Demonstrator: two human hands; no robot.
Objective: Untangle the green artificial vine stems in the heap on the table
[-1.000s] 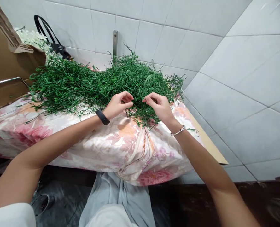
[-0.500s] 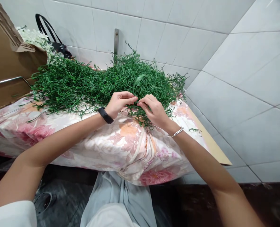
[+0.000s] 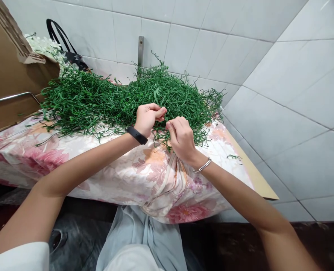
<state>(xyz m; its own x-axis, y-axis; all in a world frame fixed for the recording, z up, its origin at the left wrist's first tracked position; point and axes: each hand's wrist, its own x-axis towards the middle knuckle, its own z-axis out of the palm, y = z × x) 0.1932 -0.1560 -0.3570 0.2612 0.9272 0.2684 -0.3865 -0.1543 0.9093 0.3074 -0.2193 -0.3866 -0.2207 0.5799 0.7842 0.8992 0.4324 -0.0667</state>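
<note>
My left hand point(image 3: 148, 117), with a black band at its wrist, is closed in a pinch at the front of a heap of thin green artificial stems point(image 3: 99, 98). A paler green sprig point(image 3: 157, 93) rises just above its fingertips and seems held there; its lower end is hidden. Close beside it, slightly lower and to the right, my right hand point(image 3: 181, 136) also pinches thumb against fingers. Whatever lies in that pinch is too small to make out. A small gap separates the two sets of fingertips, and loose stems hang below them.
The heap lies on a floral cloth point(image 3: 113, 165) against a white tiled wall point(image 3: 223, 52). A cardboard box point(image 3: 6, 75) stands at left, near white artificial flowers point(image 3: 47, 47) and a black bag point(image 3: 73, 59). A metal strip point(image 3: 140, 51) stands against the wall. Stray stems point(image 3: 234, 156) lie at right.
My fingertips have drawn slightly apart. The left hand has turned and risen a little, and the right hand has dropped slightly. The pale sprig, blurred before, now shows more sharply and further left.
</note>
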